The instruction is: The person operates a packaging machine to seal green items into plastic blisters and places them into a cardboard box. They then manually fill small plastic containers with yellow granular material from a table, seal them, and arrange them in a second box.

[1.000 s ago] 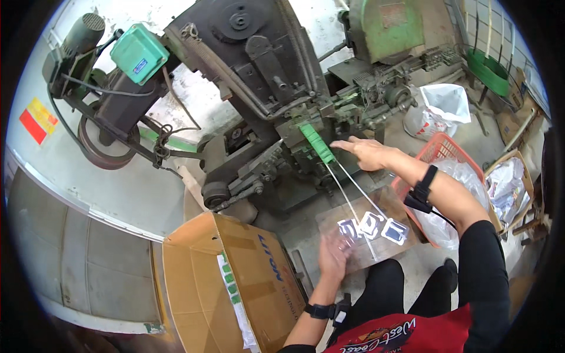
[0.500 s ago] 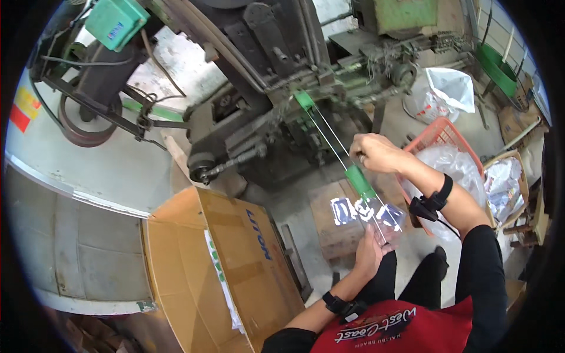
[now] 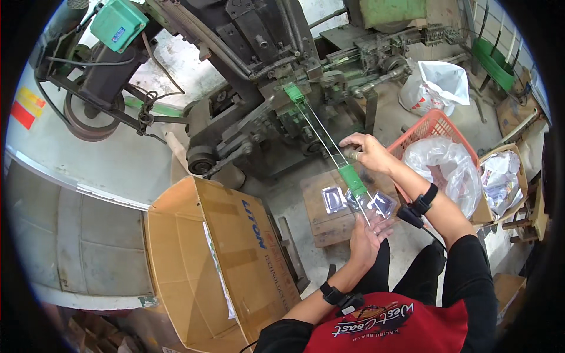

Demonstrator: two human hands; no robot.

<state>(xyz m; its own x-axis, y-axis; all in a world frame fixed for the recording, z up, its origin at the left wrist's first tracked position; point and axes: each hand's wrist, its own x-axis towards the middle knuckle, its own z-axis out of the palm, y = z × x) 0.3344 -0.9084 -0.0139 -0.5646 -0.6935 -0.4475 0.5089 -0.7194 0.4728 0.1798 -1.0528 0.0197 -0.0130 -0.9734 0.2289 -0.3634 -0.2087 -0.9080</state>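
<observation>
Two parallel metal rods point(image 3: 319, 130) run from a green block point(image 3: 293, 93) at the machine down toward me, passing a second green block point(image 3: 352, 179). My left hand point(image 3: 368, 240) is palm up at the near rod ends, fingers apart, close to shiny clear plastic pieces. Whether it bears their weight I cannot tell. A clear plastic piece with a dark rectangular outline point(image 3: 333, 200) lies left of the rods, and another point(image 3: 382, 204) is to their right. My right hand point(image 3: 369, 154) hovers beside the rods above the near green block, thumb and fingers apart, nothing visible in it.
The dark greasy machine point(image 3: 253, 53) fills the far side. Below the rods stands a wooden block point(image 3: 318, 226). A large open cardboard box point(image 3: 235, 247) is at the left. On the right are an orange basket with clear bags point(image 3: 432, 120), a white sack point(image 3: 432, 88) and a small carton point(image 3: 518, 176).
My right hand has opened from a pinch beside the rods. My left hand's fingers have spread beneath the near end. The view has shifted slightly.
</observation>
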